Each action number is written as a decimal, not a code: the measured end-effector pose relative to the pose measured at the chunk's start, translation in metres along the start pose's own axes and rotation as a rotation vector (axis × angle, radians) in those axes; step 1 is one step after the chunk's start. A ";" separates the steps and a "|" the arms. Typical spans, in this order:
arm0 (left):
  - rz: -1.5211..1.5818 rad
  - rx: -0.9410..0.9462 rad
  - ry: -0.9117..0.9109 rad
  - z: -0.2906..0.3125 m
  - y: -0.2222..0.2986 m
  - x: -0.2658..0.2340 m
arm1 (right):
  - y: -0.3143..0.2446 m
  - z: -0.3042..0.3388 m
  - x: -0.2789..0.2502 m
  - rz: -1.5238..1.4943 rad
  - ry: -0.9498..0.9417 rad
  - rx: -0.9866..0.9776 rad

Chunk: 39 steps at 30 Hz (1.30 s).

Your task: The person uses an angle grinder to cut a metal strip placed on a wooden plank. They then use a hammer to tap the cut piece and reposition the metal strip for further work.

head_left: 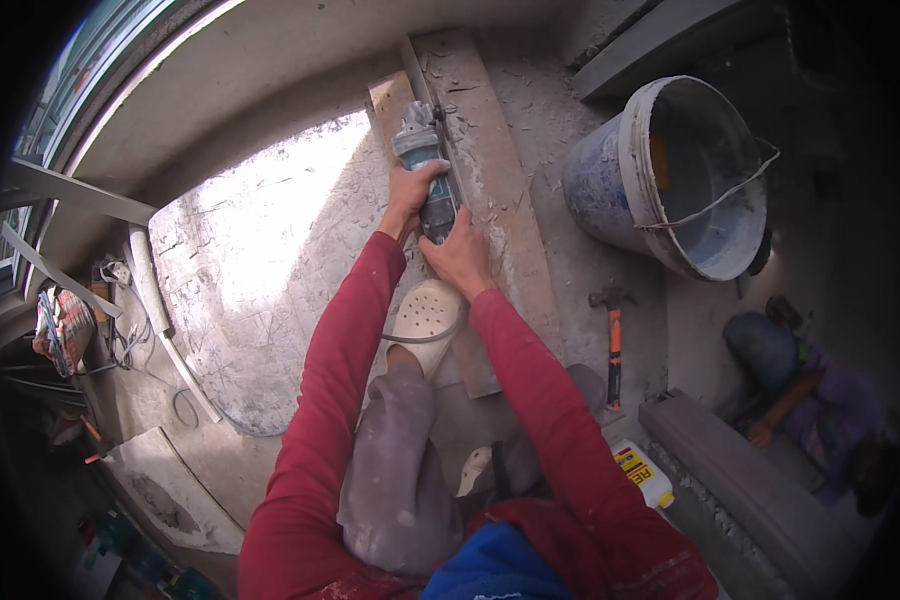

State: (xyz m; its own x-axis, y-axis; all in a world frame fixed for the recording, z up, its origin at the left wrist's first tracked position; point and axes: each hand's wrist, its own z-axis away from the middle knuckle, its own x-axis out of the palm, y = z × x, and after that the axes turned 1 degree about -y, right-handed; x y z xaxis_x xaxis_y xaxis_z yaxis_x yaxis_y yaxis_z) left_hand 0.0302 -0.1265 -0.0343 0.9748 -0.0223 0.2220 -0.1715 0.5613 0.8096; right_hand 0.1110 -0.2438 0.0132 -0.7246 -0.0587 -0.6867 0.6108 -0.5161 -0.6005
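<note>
Both of my hands are on a teal and grey angle grinder (417, 143), whose dusty head points away from me. My left hand (407, 194) wraps round its body, thumb across the top. Behind it, my right hand (460, 254) grips the dark rear end. The grinder lies along a thin upright strip (417, 68) beside a long dusty board (492, 165). To the left of its head is a short piece of wood (390, 100). I cannot make out the disc. My foot in a cream clog (426, 312) rests close behind my hands.
A large dusty bucket (600, 190) with a wire handle stands at the right, near a hammer (615, 355) and a white bottle (650, 480). Another person (830, 410) is low at the far right. A scratched, sunlit panel (220, 270) lies left; cables (125, 335) lie beyond it.
</note>
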 end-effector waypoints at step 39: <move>0.127 0.028 -0.201 0.023 0.043 -0.020 | 0.054 0.009 0.002 -0.148 0.372 -0.190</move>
State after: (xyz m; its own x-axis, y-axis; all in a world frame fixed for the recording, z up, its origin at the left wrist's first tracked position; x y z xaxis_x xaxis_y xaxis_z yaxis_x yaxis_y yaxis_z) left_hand -0.0004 -0.1210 0.0088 0.8974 -0.1187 0.4248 -0.2978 0.5474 0.7821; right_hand 0.1394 -0.2794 -0.0167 -0.6656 0.3337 -0.6676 0.5820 -0.3277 -0.7442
